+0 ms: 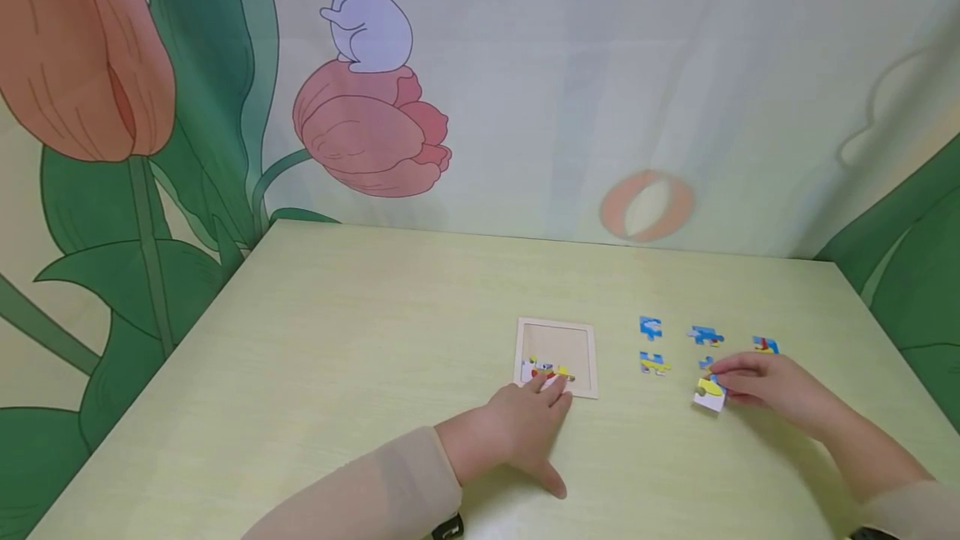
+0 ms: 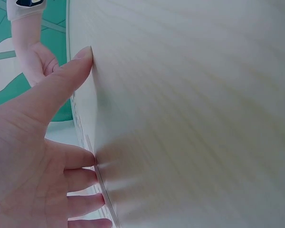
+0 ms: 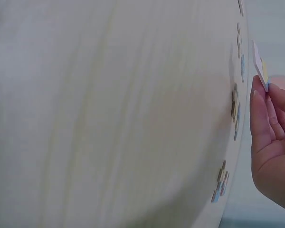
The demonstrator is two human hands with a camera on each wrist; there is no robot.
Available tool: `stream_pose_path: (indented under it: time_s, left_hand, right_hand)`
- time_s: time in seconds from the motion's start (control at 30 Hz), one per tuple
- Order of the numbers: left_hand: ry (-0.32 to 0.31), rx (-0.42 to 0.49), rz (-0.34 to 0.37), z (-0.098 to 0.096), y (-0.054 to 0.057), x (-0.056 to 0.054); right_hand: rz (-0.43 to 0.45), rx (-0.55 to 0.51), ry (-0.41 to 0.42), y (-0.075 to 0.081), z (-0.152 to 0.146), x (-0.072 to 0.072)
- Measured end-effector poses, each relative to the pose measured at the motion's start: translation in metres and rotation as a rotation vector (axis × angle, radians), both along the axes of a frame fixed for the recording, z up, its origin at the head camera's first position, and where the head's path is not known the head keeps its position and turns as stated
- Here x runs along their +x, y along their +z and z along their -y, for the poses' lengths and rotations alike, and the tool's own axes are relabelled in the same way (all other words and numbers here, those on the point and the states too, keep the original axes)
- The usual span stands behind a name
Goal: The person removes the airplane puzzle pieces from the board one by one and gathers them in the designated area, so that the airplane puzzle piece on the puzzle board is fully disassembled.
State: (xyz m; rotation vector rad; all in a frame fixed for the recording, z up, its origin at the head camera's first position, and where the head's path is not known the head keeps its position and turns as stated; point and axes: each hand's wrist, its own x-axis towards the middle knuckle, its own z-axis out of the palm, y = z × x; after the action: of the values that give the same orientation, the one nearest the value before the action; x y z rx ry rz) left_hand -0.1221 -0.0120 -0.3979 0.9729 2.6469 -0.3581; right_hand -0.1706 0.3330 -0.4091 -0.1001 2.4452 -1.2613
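Observation:
In the head view a shallow puzzle frame (image 1: 555,338) lies on the table, with colourful pieces (image 1: 546,367) along its near side. My left hand (image 1: 525,426) has its fingers spread over the frame's near edge, partly covering it. In the left wrist view that hand's fingertips touch the frame's rim (image 2: 103,183). Between thumb and fingers my right hand (image 1: 772,386) pinches a white, yellow and blue puzzle piece (image 1: 708,395), tilted and off the table. The right wrist view shows this piece (image 3: 260,66) nearly edge-on, raised above the table.
Several loose puzzle pieces lie to the right of the frame, among them a blue one (image 1: 650,327), a blue and yellow one (image 1: 654,363) and one with red (image 1: 765,344). The pale table (image 1: 360,340) ends at a printed curtain (image 1: 525,90).

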Motion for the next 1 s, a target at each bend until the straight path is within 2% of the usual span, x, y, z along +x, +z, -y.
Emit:
stream_pose_path:
  time_s: [0.4, 0.6, 1.0]
  left_hand:
    - [-0.002, -0.01, -0.01, 0.0, -0.002, 0.0]
    - [0.002, -0.008, -0.003, 0.0, 0.0, 0.001]
    - [0.008, -0.001, 0.006, 0.0, 0.002, 0.001]
  right_hand:
    - [-0.01, -0.057, -0.007, 0.0, -0.027, 0.004]
    - [0.021, -0.024, -0.046, -0.002, -0.04, 0.005]
    - [0.03, 0.04, -0.048, -0.006, -0.066, 0.009]
